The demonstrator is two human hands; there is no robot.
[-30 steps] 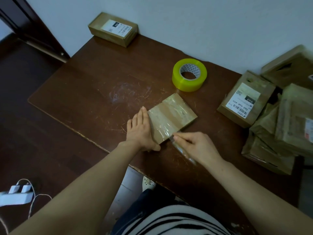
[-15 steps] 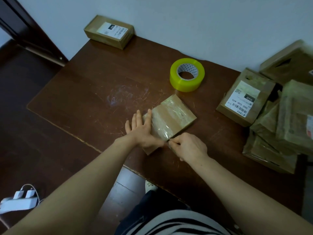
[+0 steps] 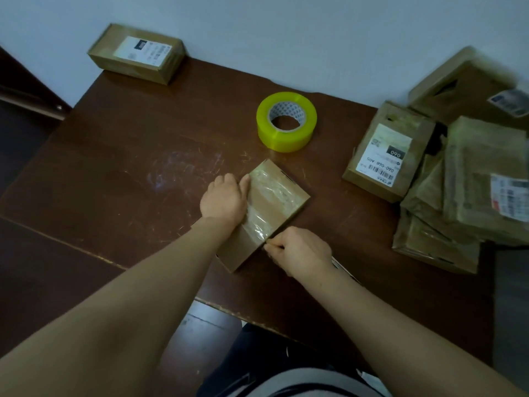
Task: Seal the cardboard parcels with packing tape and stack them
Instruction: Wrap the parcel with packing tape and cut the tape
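Observation:
A small flat cardboard parcel [image 3: 282, 196] lies in the middle of the brown table [image 3: 128, 179], with clear tape across its top. My left hand [image 3: 224, 197] holds its left edge, fingers curled down the side and thumb on top. At the parcel's near right edge, my right hand [image 3: 300, 250] pinches the end of the tape strip [image 3: 259, 227]. The yellow-green tape roll [image 3: 286, 121] stands just behind the parcel.
One labelled parcel [image 3: 137, 53] sits at the table's back left corner against the wall. A loose pile of parcels [image 3: 469, 179] fills the right side, with a labelled box [image 3: 389, 153] nearest. The table's front edge runs close below my hands.
My left hand went from lying flat beside the parcel to gripping its left edge. My right hand moved in from the right and brought the tape end down to the parcel's near edge.

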